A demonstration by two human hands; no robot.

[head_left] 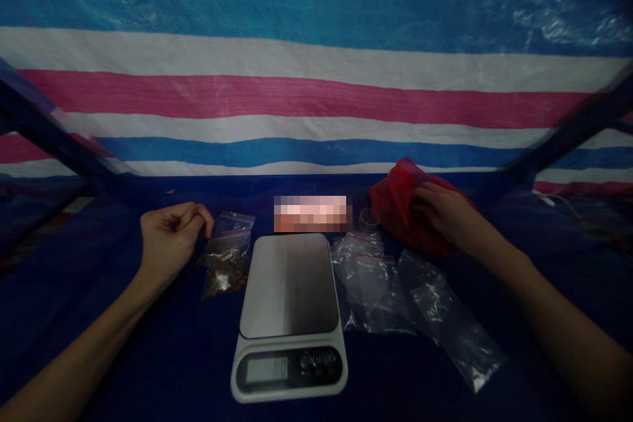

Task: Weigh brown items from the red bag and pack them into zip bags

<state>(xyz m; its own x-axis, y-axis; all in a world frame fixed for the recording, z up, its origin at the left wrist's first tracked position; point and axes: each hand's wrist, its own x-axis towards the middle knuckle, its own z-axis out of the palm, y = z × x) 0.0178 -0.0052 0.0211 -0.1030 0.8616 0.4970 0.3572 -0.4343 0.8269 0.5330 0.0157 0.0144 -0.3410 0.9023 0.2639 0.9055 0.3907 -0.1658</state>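
Observation:
My left hand (171,231) rests on the blue surface, fingers curled into a loose fist; nothing shows in it. Beside its knuckles lie zip bags (225,264) with small brown pieces inside. My right hand (440,211) is at a crumpled red bag (403,194), its fingers bent into the red material and the fingertips hidden. Between the hands stands a kitchen scale (289,316) with a bare steel plate; its display seems to read 0.0. A small clear cup (369,217) sits left of the red bag.
Several flat clear zip bags (373,290) overlap right of the scale, with longer clear bags (455,323) nearer me. A pixelated patch hides something behind the scale. Striped plastic sheeting (316,99) hangs at the back, and dark blue bars (573,125) slope at both sides.

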